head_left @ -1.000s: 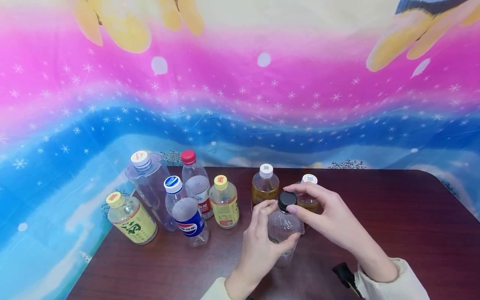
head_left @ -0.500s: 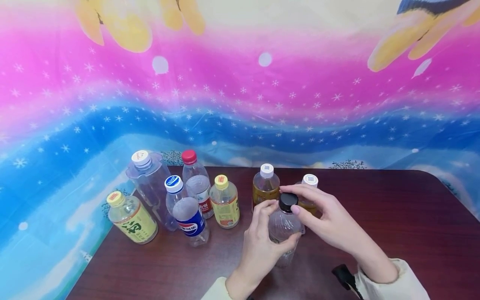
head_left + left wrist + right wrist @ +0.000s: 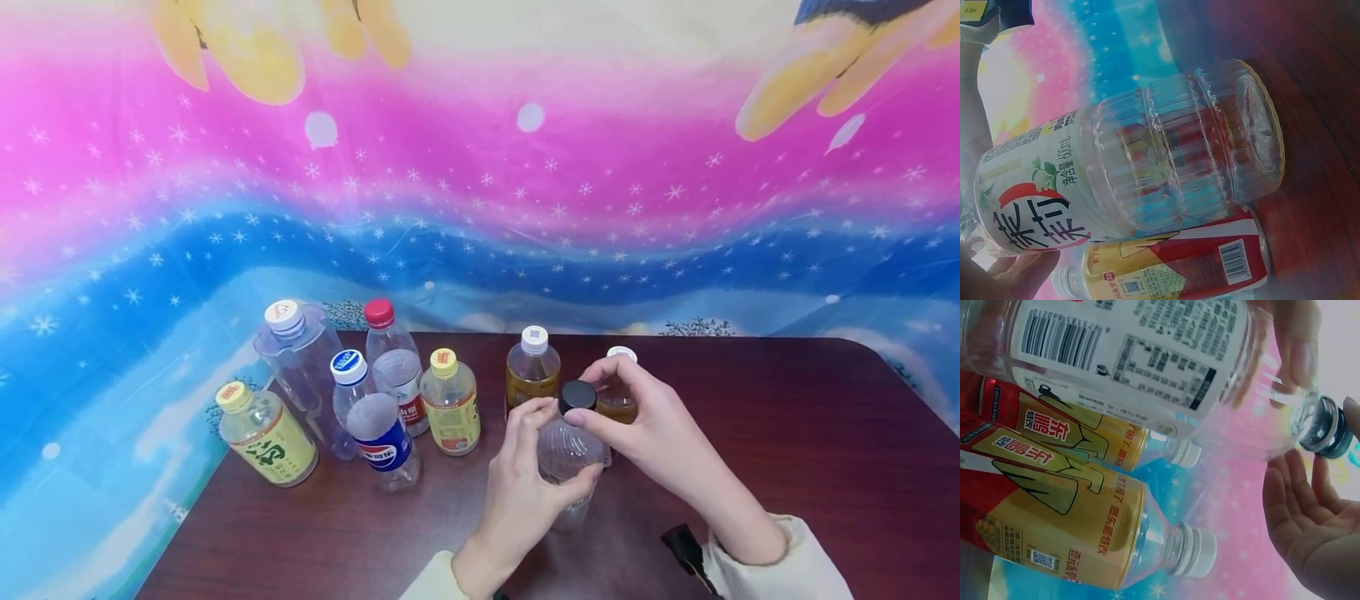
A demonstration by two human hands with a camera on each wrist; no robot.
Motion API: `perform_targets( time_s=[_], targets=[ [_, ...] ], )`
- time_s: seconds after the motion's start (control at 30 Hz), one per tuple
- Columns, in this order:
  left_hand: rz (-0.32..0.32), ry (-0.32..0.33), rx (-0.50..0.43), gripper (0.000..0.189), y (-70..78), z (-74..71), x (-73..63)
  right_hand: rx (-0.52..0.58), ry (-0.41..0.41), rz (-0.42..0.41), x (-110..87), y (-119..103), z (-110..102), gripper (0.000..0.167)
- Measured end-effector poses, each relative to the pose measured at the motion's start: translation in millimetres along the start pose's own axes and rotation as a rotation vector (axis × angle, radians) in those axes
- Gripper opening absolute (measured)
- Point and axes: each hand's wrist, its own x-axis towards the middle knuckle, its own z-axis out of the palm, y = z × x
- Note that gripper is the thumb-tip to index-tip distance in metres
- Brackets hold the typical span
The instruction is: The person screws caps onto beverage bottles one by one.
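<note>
An empty-looking clear plastic bottle point(image 3: 573, 450) stands upright in front of the person, a white label point(image 3: 1029, 187) round its middle. My left hand point(image 3: 525, 487) grips it below the neck, thumb on the near side and fingers on the far side. Its black bottle cap point(image 3: 578, 400) sits on the neck. My right hand point(image 3: 660, 429) pinches this cap, thumb at the front and index finger behind. In the right wrist view, fingertips lie at both sides of the cap point(image 3: 1332, 428), and the other fingers are loosely bent beneath it.
Behind the hands stand two white-capped bottles point(image 3: 533, 375) with gold and red labels. Several capped bottles are grouped at left: a blue-labelled Pepsi bottle point(image 3: 378, 442), a red-capped one point(image 3: 393, 358), yellow-capped ones point(image 3: 450, 412) and a purplish jug point(image 3: 307, 375). A printed cloth hangs behind the table.
The right index finger has shifted rightward along the cap's back while the thumb has slid left across its front. The left hand and bottle stay almost in place.
</note>
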Motion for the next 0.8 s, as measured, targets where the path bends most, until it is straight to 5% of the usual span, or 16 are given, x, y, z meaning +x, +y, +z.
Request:
perform_targets(
  time_s=[0.23, 0.37, 0.63, 0.8],
  targets=[
    [-0.001, -0.028, -0.019, 0.067, -1.8, -3.3, 2.5, 0.032, -0.109, -0.167, -0.7, 4, -2, 0.043],
    [-0.015, -0.050, -0.032, 0.065, -2.3, -6.0, 4.6, 0.025, -0.118, -0.126, -0.9, 2, -4, 0.036],
    [-0.032, -0.049, -0.053, 0.065, -0.7, -5.7, 3.8, -0.027, 0.002, 0.019, -1.4, -5, 7, 0.032],
    [-0.017, -0.047, -0.049, 0.067, -0.7, -4.3, 3.1, 0.004, -0.003, -0.048, -3.3, -2, 9, 0.041]
  ],
)
